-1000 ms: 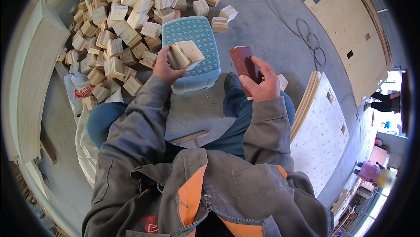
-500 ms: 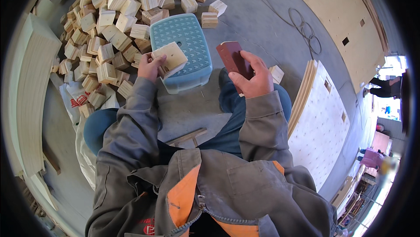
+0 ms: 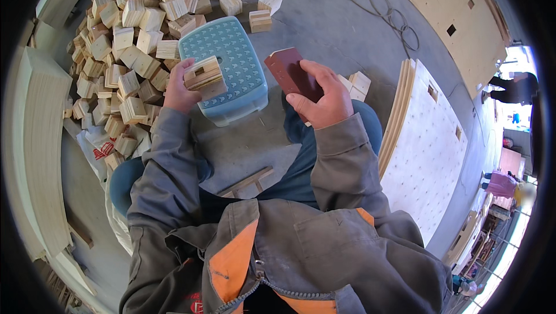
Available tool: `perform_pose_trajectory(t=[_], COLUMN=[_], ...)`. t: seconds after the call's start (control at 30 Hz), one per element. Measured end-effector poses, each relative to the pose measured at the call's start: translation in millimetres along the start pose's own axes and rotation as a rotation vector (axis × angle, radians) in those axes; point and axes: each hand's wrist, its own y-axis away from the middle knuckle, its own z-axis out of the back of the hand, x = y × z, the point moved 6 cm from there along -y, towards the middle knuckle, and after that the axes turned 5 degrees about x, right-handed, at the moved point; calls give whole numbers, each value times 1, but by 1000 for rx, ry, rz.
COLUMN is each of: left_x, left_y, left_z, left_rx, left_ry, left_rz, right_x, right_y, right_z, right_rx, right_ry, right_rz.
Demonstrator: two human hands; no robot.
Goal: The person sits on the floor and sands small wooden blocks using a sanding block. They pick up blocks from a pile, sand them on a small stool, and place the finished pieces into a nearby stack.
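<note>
My left hand (image 3: 182,85) is closed round the left end of a plywood block (image 3: 207,80). The block is tilted over the blue plastic stool (image 3: 231,42), its layered edge and a dark square notch facing up. In my right hand (image 3: 327,95) is a flat, reddish-brown sanding block (image 3: 291,72), gripped between thumb and fingers. It is raised to the right of the stool, apart from the plywood block. My palm hides its lower right part.
A large heap of plywood blocks (image 3: 136,62) lies left of the stool. Past my right knee lean stacked plywood sheets (image 3: 425,146). A coiled cable (image 3: 399,24) lies on the floor. Small blocks (image 3: 357,84) sit behind my right hand. Other people (image 3: 509,89) are far right.
My left hand has turned the plywood block, so its layered, notched edge shows instead of its broad face. The sanding block is still in my right hand. The whole view has shifted slightly.
</note>
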Motion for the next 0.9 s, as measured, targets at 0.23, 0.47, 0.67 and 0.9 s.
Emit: perform_pose_trajectory(t=[0.23, 0.47, 0.67, 0.9], left_x=[7, 7, -6, -20], left_y=[5, 31, 40, 13], left_z=[5, -18, -44, -33], left_rx=[-166, -390, -468, -367], left_ry=[-114, 158, -281, -183], left_rz=[3, 11, -62, -186], right_x=[-5, -3, -5, -7], right_y=[3, 4, 5, 4], right_z=[5, 9, 6, 9], right_rx=[5, 9, -5, 27], right_ry=[-27, -65, -48, 28], right_rz=[-21, -11, 81, 21])
